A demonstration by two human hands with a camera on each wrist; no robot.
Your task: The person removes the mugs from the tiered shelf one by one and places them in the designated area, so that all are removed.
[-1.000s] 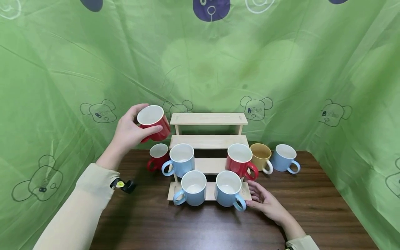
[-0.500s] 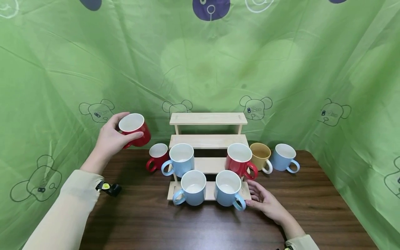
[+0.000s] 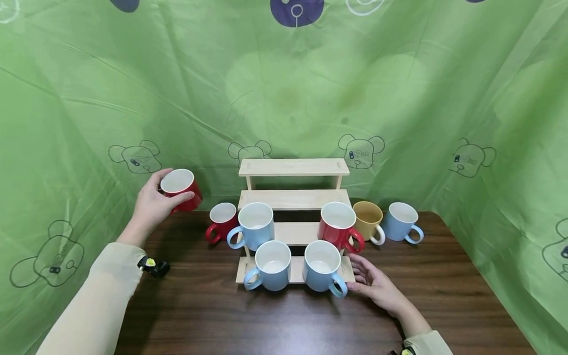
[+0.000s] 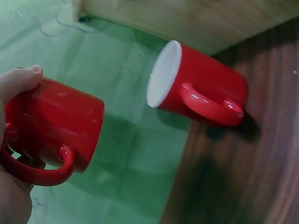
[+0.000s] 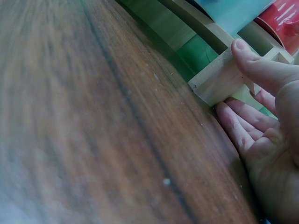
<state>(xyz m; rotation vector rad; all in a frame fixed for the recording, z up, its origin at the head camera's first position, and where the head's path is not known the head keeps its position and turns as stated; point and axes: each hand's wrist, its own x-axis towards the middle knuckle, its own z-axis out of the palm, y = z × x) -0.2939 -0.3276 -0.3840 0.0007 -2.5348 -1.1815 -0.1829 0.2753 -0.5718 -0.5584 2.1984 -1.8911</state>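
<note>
My left hand [image 3: 151, 199] grips a red mug [image 3: 192, 199] with a white inside, thumb along its near side, raised at the table's back left. In the left wrist view that mug's handle [image 4: 39, 175] lies close to the palm. A second red mug [image 3: 225, 226] stands on the table to its right. My right hand [image 3: 374, 286] holds the right end of the stepped wooden rack [image 3: 295, 199], thumb at the bottom step's front corner and fingers along its side. Two light blue mugs [image 3: 273, 268] sit on the bottom step; a blue mug [image 3: 257, 227] and a red mug [image 3: 336, 227] stand on the step above.
Right of the rack, a yellow mug [image 3: 367, 224] with a white handle and a light blue mug [image 3: 399, 223] stand on the dark wooden table [image 3: 443, 286]. The rack's two upper steps bear no mugs. A green patterned cloth [image 3: 284, 88] hangs behind and at both sides.
My left hand has carried the red mug leftward and down, away from the rack. The right hand stays at the rack's end, and the other mugs have not moved.
</note>
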